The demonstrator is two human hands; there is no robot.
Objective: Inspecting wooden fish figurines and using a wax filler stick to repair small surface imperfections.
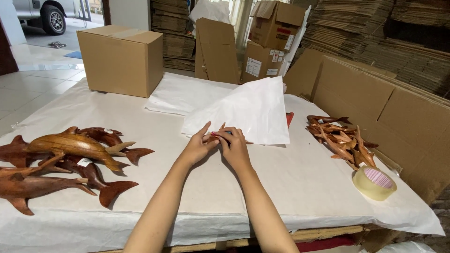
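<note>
While both hands meet at the near edge of the white paper sheet (248, 110), I read that sheet as the thing in hand; my left hand (199, 146) has its fingers curled with the forefinger stretched out onto the paper's lower edge, and my right hand (234, 146) is closed in a pinch on that same edge, with something small and dark just showing between the fingertips, too hidden for me to name; the sheet looks thin, light and limp, so I judge it will crease or tear if pulled hard, and is best taken by an edge or corner with a gentle pinch rather than from the middle; it is plain white, roughly square, lifted and tilted up on its far side so it stands partly off the table (290, 187), which is itself covered in white paper; just behind the sheet lies a flat stack of white paper (180, 93); well to the left of the sheet rests a heap of large carved wooden dolphins (70, 159), brown and glossy; to the right of the sheet sits a pile of small wooden dolphins (342, 138), and nearer than that, a roll of clear tape (373, 182); far behind and left of the sheet stands a closed cardboard box (121, 58)
</note>
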